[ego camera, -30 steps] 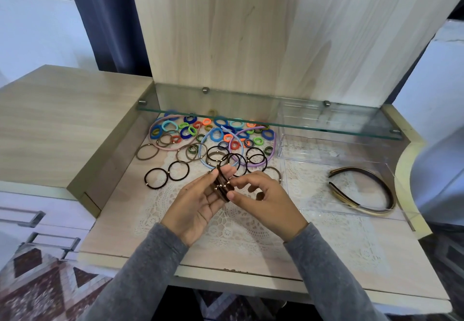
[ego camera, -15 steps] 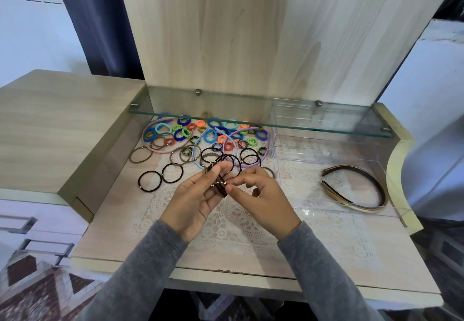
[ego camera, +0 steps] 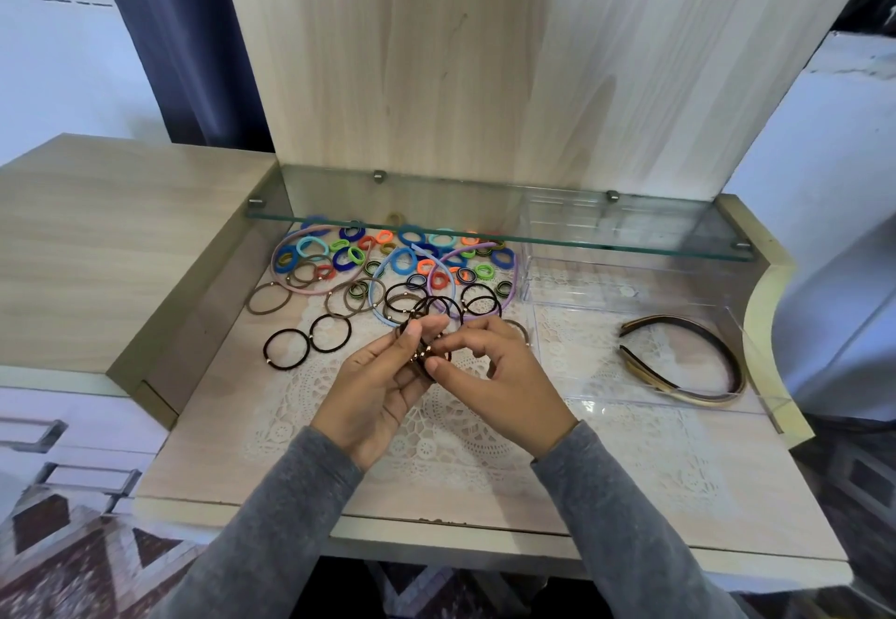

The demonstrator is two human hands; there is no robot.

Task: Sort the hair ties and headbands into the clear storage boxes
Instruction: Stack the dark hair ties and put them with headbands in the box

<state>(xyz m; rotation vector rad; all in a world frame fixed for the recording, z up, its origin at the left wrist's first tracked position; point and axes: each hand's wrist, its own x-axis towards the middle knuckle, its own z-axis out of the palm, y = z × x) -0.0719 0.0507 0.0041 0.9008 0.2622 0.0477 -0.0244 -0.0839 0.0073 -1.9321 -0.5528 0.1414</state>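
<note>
Nearest, over the pale wooden counter (ego camera: 271, 468), the left hand (ego camera: 373, 390) and right hand (ego camera: 499, 381) together pinch a small bunch of thin dark elastic hair ties (ego camera: 426, 352). These look light, soft and stretchy, so they are best pinched together as one bundle. Beyond lie loose colourful hair ties (ego camera: 402, 260); right, a clear plastic storage box (ego camera: 756, 356) holds stiff dark-and-gold headbands (ego camera: 717, 352).

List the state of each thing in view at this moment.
Left hand: pinching a bundle of dark hair ties.
Right hand: pinching the same bundle.
Big clear box: open, holding dark headbands.
Small clear box: open, looks empty.
Loose ties: unsorted on the table.
</note>
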